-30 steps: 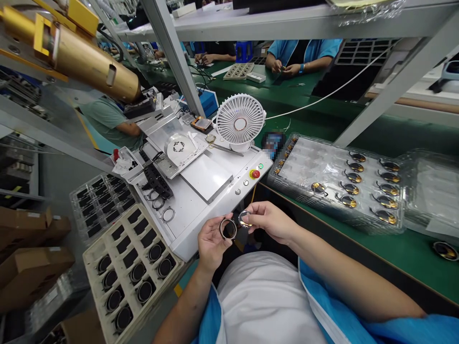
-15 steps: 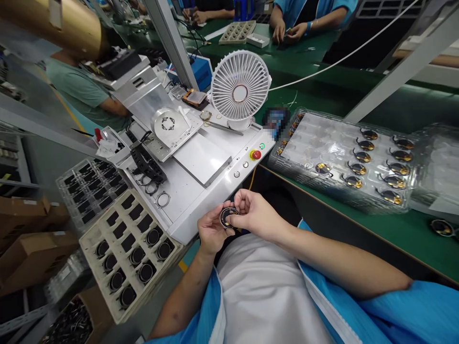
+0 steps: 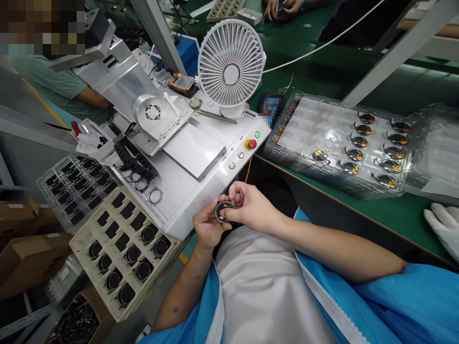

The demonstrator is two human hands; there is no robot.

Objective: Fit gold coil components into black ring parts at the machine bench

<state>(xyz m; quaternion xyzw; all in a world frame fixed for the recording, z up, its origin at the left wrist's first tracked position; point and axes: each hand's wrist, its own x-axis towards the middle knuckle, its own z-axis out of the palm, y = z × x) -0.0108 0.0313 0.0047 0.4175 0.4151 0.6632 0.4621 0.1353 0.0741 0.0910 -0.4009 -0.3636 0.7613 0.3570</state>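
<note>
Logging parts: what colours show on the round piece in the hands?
The round piece is black and gold with a silvery rim: head view.

Green table (image 3: 405, 215) with stacked clear trays (image 3: 315, 173), white machine top (image 3: 175, 191) with white fan (image 3: 231, 74)

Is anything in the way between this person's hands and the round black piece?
Nothing visible: the left hand holds the round black piece, and the thumb of the right hand lies over its face.

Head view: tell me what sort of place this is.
Most likely an electronics assembly workshop: a beige tray holds round black parts, a clear plastic tray holds tailed discs, and a white machine carries a red emergency-stop button.
</note>
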